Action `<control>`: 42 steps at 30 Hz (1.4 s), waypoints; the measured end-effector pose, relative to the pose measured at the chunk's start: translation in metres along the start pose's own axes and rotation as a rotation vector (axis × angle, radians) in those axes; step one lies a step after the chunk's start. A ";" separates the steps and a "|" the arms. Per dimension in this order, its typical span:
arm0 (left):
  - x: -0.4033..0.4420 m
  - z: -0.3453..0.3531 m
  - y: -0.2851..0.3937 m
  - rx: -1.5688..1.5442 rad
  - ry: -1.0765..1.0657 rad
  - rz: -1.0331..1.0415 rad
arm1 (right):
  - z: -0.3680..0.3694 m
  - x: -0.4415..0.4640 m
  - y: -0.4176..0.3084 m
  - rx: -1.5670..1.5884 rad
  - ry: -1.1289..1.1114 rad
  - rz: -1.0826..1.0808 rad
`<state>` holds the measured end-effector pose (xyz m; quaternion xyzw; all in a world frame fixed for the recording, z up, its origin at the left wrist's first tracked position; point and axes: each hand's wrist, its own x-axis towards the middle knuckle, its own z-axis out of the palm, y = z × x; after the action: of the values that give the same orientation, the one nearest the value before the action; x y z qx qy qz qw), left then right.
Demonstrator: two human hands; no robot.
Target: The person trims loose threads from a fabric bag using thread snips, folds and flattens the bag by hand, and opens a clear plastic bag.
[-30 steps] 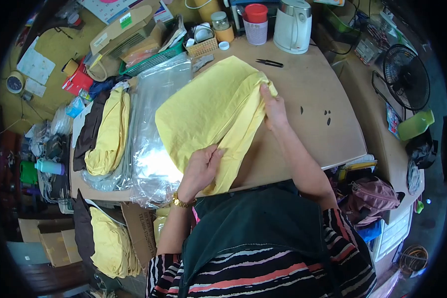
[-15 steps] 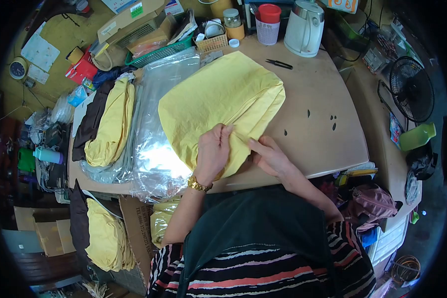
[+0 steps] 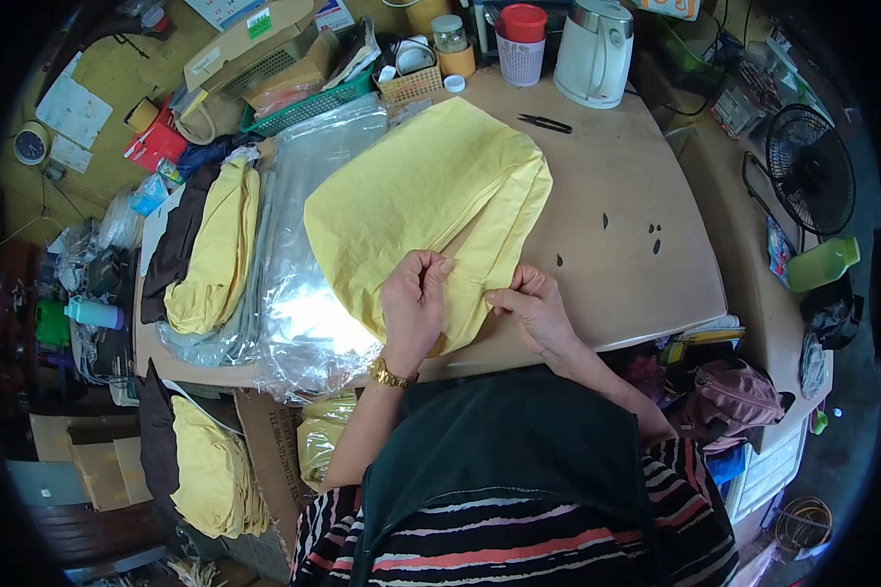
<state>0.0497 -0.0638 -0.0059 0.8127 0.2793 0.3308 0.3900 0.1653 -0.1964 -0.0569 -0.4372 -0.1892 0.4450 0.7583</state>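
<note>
yellow cloth (image 3: 411, 186) lies broad across the middle of the table (image 3: 646, 293), its left side over the clear plastic sheets (image 3: 313, 196) and its near edge raised in the person's two hands. from my end of the head camera i see the left hand (image 3: 416, 289) with thumb and fingers together, pinching the cloth beside a long narrow gap; i cannot tell whether that gap is an opening or just a fold standing apart. the right hand (image 3: 538, 311) pinches the lower right edge, fingertips closed on the fabric, the two grips near each other.

i judge this piece to be partway through its handling: it is spread out, and the edge is under control at two points. the gap is not drawn together, and the cloth is not folded down like the long yellow bundle (image 3: 215, 254) lying beside the dark cloth (image 3: 179, 249) on the table's left end. the black snips (image 3: 545, 123) lie untouched beyond the cloth. below the table's left side i can make out a yellow stack (image 3: 210, 470), so more pieces are about, though i can't count them or say which are finished.
</note>
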 end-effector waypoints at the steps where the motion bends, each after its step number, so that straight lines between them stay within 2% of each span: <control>1: 0.000 0.002 -0.001 -0.097 -0.025 -0.069 | 0.001 0.000 0.000 0.080 0.034 0.037; 2: 0.001 0.002 -0.002 -0.098 -0.028 -0.067 | 0.003 -0.001 -0.003 0.081 0.036 0.034; 4: 0.004 0.002 -0.002 -0.135 -0.112 -0.106 | 0.018 -0.004 -0.022 0.319 -0.008 0.257; 5: 0.003 0.002 -0.001 -0.134 -0.110 -0.108 | 0.016 -0.001 -0.018 0.319 -0.009 0.260; 8: -0.001 -0.001 0.010 -0.175 -0.171 -0.111 | 0.001 0.014 -0.004 0.171 -0.007 0.132; 10: -0.008 -0.009 0.019 0.021 -0.392 0.028 | -0.014 0.026 -0.012 0.193 0.123 0.069; 11: -0.009 -0.017 0.028 0.235 -0.555 -0.061 | -0.016 0.028 -0.019 0.174 0.210 0.029; 12: -0.011 -0.018 0.017 0.234 -0.555 -0.059 | -0.024 0.033 -0.023 0.173 0.211 0.027; 14: -0.015 -0.020 -0.016 0.474 -0.577 0.064 | -0.045 0.043 -0.023 0.157 0.271 -0.152; 16: -0.011 -0.030 -0.018 0.449 -0.539 0.106 | -0.053 0.046 -0.014 0.107 0.297 -0.149; 18: -0.009 -0.036 -0.013 0.583 -0.449 0.092 | -0.049 0.043 -0.011 0.281 0.264 -0.231; 20: 0.002 -0.029 0.003 0.483 -0.440 0.021 | -0.036 0.035 -0.016 0.216 0.231 -0.211; 22: 0.006 -0.012 0.021 0.288 -0.208 0.331 | -0.021 0.027 -0.023 0.161 0.202 -0.198; 24: 0.008 0.000 0.027 0.194 -0.173 0.387 | -0.009 0.018 -0.034 -0.175 0.105 -0.263; 26: 0.007 0.003 0.037 0.085 -0.188 0.184 | -0.003 0.008 -0.037 -0.285 0.093 -0.276; 28: 0.010 0.007 0.041 0.023 -0.142 0.240 | 0.003 -0.001 -0.042 -0.383 0.087 -0.276; 30: 0.011 0.008 0.039 -0.031 -0.094 0.282 | 0.010 -0.011 -0.048 -0.666 0.068 -0.169; 32: 0.010 0.006 0.033 -0.044 -0.168 0.082 | 0.011 -0.015 -0.047 -0.557 0.030 -0.162; 33: 0.010 0.005 0.033 -0.036 -0.173 0.081 | 0.011 -0.016 -0.045 -0.454 -0.012 -0.162; 35: 0.011 0.003 0.035 -0.226 -0.175 -0.081 | 0.012 -0.017 -0.039 -0.351 -0.021 -0.166; 36: 0.010 0.001 0.034 -0.217 -0.177 -0.082 | 0.013 -0.018 -0.037 -0.257 -0.027 -0.165; 42: 0.005 0.001 0.032 -0.263 -0.215 -0.152 | 0.011 -0.020 -0.037 -0.265 -0.062 -0.156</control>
<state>0.0597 -0.0776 0.0219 0.7618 0.2512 0.2453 0.5444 0.1661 -0.2166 -0.0181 -0.5035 -0.3029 0.3694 0.7199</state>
